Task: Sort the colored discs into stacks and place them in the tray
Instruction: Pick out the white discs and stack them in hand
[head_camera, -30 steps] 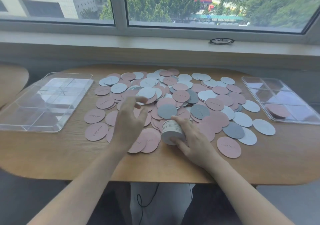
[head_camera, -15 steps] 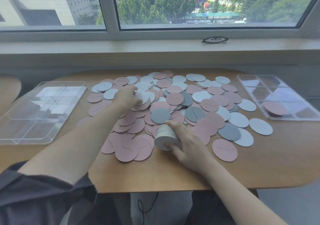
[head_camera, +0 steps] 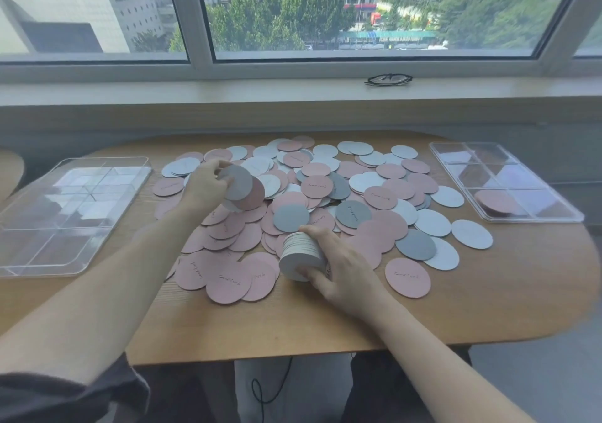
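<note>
Pink, white and grey discs point(head_camera: 329, 191) lie scattered in a heap across the middle of the wooden table point(head_camera: 325, 321). My left hand point(head_camera: 208, 188) pinches a few lifted discs point(head_camera: 242, 186), a grey one on top and a pink one behind, over the heap's left part. My right hand point(head_camera: 342, 266) grips a thick stack of white discs point(head_camera: 301, 253) held on its side at the heap's near edge. A clear divided tray point(head_camera: 65, 214) stands at the left. Another clear tray point(head_camera: 501, 181) at the right holds a pink stack point(head_camera: 498, 202) in a near compartment.
A window sill runs behind the table, with a pair of glasses point(head_camera: 388, 79) lying on it. Bare table surface stretches along the near edge. A dark cable point(head_camera: 260, 386) hangs below the table's front.
My left hand reached into the far left of the heap and now lifts a few discs off it. My right hand keeps holding the white stack in the same place.
</note>
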Motion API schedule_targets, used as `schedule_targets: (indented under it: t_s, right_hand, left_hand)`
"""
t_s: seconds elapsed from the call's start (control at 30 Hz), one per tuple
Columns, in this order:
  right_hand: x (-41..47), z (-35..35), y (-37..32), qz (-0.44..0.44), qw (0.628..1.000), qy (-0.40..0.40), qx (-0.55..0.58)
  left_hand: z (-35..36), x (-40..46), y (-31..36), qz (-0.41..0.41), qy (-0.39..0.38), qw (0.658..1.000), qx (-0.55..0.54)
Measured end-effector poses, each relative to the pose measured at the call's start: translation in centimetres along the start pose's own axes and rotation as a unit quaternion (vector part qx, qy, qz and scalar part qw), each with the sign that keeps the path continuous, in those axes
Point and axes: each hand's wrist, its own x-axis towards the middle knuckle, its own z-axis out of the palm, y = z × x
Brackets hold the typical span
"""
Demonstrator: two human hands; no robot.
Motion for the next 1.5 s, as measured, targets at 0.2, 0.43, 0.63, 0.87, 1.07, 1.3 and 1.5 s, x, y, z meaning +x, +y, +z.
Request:
schedule_targets:
  t_s: [0.2,0.43,0.63,0.87,1.07,1.3,1.5]
  right_hand:
    - [0.0,0.0,0.0,0.006,1.000,0.004,0.003]
    - [0.0,0.0,-0.1,0.012,1.000,0.004,0.006]
    - [0.0,-0.1,-0.2,0.014,1.000,0.005,0.008]
    - [0.0,-0.1,-0.1,0.014,1.000,0.007,0.012]
    - [0.0,0.1,0.2,0.022,0.999,0.001,0.024]
    - [0.1,0.0,0.3,0.034,0.998,-0.003,0.043]
    - [0.0,-0.2,0.2,0.042,0.997,0.005,0.057]
  left_hand:
    - [-1.8,-1.4,-0.4,0.015,0.003,0.998,-0.064]
    - [-3.1,-2.4,-1.2,0.015,-0.020,0.990,-0.141]
    - [-3.1,-3.1,-0.7,0.020,-0.027,0.988,-0.150]
    - [-3.4,-3.1,-1.0,0.000,-0.010,0.990,-0.141]
    - [-4.5,-3.6,-1.2,0.004,0.026,0.988,-0.153]
    - [-5.4,-5.2,-0.6,0.023,0.074,0.985,-0.155]
    - [-3.9,-7.3,0.6,0.038,0.009,0.983,-0.178]
